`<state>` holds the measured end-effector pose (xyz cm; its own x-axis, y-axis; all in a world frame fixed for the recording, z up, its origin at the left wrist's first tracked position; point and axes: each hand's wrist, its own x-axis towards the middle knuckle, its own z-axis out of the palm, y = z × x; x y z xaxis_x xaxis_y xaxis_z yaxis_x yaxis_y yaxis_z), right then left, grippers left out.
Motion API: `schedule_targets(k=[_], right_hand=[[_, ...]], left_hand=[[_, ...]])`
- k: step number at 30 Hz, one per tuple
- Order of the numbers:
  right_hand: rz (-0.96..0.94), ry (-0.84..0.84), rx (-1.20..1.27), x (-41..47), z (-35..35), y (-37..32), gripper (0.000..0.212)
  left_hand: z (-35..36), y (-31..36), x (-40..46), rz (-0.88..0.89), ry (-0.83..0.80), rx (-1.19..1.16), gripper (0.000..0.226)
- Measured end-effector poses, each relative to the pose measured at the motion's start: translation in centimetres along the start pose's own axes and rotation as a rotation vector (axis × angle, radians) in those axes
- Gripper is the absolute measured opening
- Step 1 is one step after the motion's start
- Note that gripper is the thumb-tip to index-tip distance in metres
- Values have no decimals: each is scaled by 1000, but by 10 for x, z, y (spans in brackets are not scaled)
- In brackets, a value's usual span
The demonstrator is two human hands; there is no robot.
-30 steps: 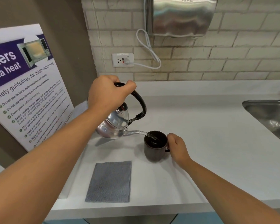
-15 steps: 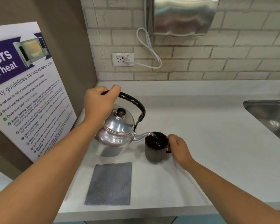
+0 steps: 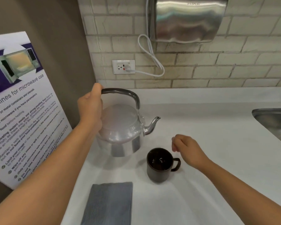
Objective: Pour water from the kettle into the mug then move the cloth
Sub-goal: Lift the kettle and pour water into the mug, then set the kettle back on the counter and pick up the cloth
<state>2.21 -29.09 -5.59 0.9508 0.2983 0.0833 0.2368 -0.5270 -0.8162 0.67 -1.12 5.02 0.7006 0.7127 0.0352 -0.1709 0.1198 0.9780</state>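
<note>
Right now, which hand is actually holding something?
The left hand: it grips the kettle handle. The right hand hovers beside the mug, touching nothing.

Both forearms come into view bare from the lower edge to the wrist, with no sleeve, watch, band or glove on either. The left hand and the right hand carry no rings that can be seen. The fingers show short nails, though blur hides finer detail near the tips.
</note>
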Motion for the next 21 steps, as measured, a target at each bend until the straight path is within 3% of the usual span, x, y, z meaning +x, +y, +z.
schedule_targets(k=[6,9,15,21], right_hand=[[-122,134,229,72,-5,-72,37],[-185,117,260,106,13,-96,34],[-372,-86,2,140,66,-96,37],[-497,-63,-159,159,85,-77,37]], left_hand=[[7,-26,33,17,1,36,35],[7,-44,49,9,14,69,35],[7,-85,76,-28,63,65,40],[7,-108,85,-22,72,104,40]])
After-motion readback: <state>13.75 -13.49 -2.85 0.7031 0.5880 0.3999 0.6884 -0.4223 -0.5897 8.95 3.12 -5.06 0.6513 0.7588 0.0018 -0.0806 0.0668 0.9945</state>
